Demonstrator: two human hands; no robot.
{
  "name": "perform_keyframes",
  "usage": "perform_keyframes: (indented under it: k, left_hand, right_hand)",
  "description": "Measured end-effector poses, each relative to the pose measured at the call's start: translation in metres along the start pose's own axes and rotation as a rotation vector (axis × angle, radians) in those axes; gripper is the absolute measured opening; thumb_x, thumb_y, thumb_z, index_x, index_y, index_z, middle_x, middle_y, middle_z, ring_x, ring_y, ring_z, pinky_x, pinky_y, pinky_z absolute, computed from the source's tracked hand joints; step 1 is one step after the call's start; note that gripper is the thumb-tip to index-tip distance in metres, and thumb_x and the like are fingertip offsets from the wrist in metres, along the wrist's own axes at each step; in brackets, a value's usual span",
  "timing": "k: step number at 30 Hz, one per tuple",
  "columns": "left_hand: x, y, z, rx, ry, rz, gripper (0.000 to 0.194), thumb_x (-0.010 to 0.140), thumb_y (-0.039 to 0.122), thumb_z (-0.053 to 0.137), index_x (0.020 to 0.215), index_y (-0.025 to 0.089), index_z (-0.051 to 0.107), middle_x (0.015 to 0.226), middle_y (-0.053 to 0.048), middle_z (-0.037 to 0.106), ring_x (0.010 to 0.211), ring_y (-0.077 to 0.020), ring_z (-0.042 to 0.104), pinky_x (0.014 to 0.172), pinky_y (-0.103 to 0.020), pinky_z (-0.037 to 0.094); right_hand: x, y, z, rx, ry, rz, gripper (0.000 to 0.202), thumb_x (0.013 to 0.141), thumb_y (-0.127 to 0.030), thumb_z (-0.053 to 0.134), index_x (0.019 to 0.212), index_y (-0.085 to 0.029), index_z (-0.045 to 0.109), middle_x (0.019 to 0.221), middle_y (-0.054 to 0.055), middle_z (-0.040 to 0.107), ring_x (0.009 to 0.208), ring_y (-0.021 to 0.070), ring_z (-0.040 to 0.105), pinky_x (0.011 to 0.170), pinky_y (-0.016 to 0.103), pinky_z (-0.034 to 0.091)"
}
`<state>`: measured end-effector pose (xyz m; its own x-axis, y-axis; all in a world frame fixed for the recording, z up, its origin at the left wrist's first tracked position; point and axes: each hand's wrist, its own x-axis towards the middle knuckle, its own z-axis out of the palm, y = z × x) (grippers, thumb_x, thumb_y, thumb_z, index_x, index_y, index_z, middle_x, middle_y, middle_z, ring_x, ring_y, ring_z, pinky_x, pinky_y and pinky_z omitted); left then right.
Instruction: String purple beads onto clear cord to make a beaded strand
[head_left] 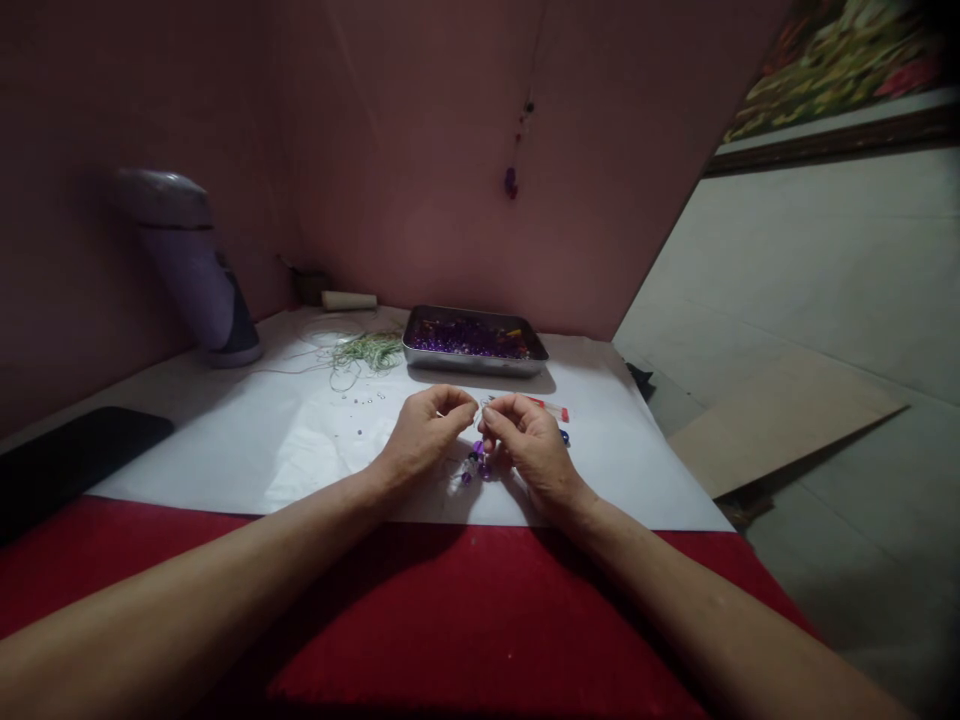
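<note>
Hands [480,435] pinch purple beads [475,466] (fingertips meeting); bead tray [474,345] beyond.

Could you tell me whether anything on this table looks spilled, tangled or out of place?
A few small beads lie loose on the white sheet, outside the metal tray, and the greenish thread beside it sits in a tangle.

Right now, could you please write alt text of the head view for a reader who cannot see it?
A person's left hand and right hand meet over a white sheet, pinching something fine above a few purple beads. Behind them stands a metal tray of purple beads, with a tangle of greenish thread to its left. A red cloth covers the near table.
</note>
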<state>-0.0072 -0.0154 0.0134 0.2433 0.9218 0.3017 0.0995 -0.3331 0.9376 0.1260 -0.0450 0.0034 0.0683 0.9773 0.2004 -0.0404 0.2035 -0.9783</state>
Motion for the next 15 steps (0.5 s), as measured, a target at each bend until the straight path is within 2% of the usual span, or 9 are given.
perform_keyframes:
  k: [4, 10, 15]
  left_hand:
    - [0.0005, -0.0014, -0.0008, -0.018, -0.02, -0.005, 0.011, 0.07, 0.021, 0.057, 0.071, 0.013, 0.065, 0.07, -0.003, 0.063, 0.067, -0.0128, 0.054, 0.065, -0.026, 0.041]
    - [0.0026, -0.0088, -0.001, 0.074, 0.082, -0.001, 0.013, 0.067, 0.02, 0.06, 0.077, 0.014, 0.066, 0.073, -0.002, 0.063, 0.065, -0.0124, 0.053, 0.064, -0.027, 0.042]
    - [0.0028, -0.0088, -0.0006, 0.072, 0.034, 0.054, 0.006, 0.063, 0.016, 0.063, 0.069, 0.016, 0.064, 0.067, 0.0, 0.062, 0.063, -0.0117, 0.053, 0.063, -0.026, 0.043]
  right_hand:
    - [0.0008, 0.0009, -0.0003, 0.014, 0.015, 0.003, 0.016, 0.075, -0.03, 0.062, 0.076, -0.017, 0.053, 0.069, -0.001, 0.057, 0.05, 0.0073, 0.048, 0.042, 0.021, 0.034]
    - [0.0009, 0.0003, -0.0013, 0.068, 0.017, 0.041, 0.018, 0.075, -0.032, 0.062, 0.076, -0.016, 0.053, 0.071, -0.001, 0.056, 0.051, 0.0069, 0.047, 0.037, 0.017, 0.03]
    - [0.0017, 0.0011, -0.0019, 0.064, -0.005, 0.064, 0.018, 0.074, -0.032, 0.063, 0.075, -0.016, 0.055, 0.064, -0.001, 0.054, 0.05, 0.0078, 0.047, 0.038, 0.018, 0.03]
